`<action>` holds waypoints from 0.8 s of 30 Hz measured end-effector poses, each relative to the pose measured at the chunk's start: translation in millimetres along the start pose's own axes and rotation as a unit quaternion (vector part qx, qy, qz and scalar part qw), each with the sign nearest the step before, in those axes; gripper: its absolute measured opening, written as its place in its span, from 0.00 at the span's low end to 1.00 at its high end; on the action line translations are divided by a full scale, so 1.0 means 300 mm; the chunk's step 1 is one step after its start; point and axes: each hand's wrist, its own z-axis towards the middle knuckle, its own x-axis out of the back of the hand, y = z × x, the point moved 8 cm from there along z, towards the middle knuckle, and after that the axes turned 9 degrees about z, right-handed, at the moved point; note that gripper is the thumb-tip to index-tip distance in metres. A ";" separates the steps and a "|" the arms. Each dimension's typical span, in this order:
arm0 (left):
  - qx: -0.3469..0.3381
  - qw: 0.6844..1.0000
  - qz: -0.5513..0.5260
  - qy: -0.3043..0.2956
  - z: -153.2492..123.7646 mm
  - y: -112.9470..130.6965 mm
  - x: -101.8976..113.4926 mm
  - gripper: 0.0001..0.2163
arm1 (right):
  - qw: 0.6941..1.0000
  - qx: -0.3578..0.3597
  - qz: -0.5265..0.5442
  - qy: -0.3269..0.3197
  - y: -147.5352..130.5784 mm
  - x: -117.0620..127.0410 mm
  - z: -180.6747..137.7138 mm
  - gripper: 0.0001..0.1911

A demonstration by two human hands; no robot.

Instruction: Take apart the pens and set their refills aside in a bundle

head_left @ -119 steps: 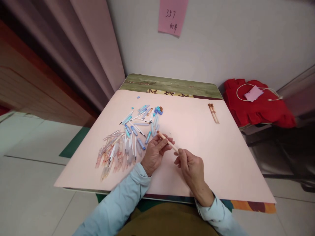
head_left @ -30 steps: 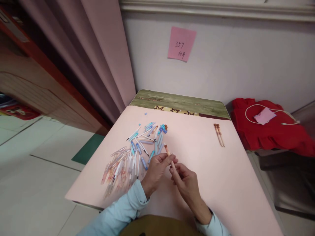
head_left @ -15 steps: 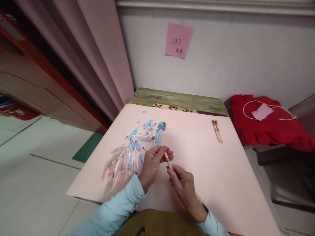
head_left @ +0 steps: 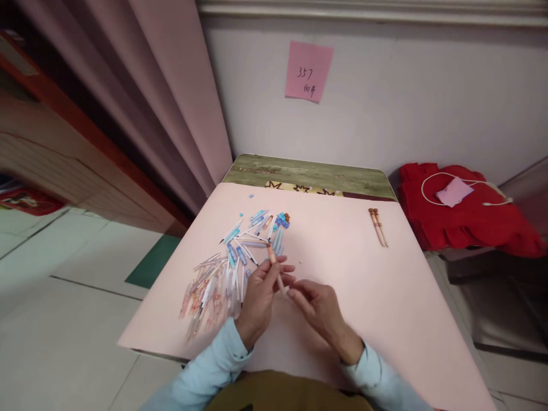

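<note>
My left hand [head_left: 262, 288] is closed around a slim pen [head_left: 272, 255] above the table, thumb on top and other fingers stretched out beyond it. The pen has a brown-orange upper end and a pale, see-through lower end. At that lower end, the thumb and fingertips of my right hand [head_left: 319, 305] are pinched together. To the left of my hands lies a loose pile of pen parts: thin white refills [head_left: 249, 252], blue pieces [head_left: 240, 254] and clear pinkish barrels [head_left: 216, 299]. Small blue and brown pieces [head_left: 282, 220] are clustered behind the pile.
Two assembled pens with brown tops [head_left: 377, 227] lie side by side at the table's right. A tiny pale bit [head_left: 300, 262] sits beyond my right hand. Right of the pink-covered table [head_left: 411, 319], a red cloth [head_left: 483, 228] carries a white cable. A curtain [head_left: 171, 85] hangs left.
The pen has turned over in my hands: its brown-orange end now points away from me, its pale end toward my right fingers. A tiny bit now shows on the table.
</note>
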 end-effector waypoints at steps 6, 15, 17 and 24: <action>-0.009 0.999 0.036 -0.016 -0.006 0.042 0.049 0.21 | 0.986 -0.005 -0.146 0.082 0.041 0.177 0.356 0.14; 0.012 0.999 0.033 -0.033 -0.013 -0.003 0.047 0.20 | 0.971 -0.040 -0.233 0.040 0.152 0.042 0.690 0.17; 0.009 0.999 0.032 -0.030 -0.003 0.005 0.053 0.19 | 0.971 -0.039 -0.232 0.030 0.163 0.026 0.693 0.16; 0.001 0.999 0.037 -0.023 0.020 0.020 0.056 0.18 | 0.981 -0.060 -0.175 0.064 0.205 0.036 0.681 0.10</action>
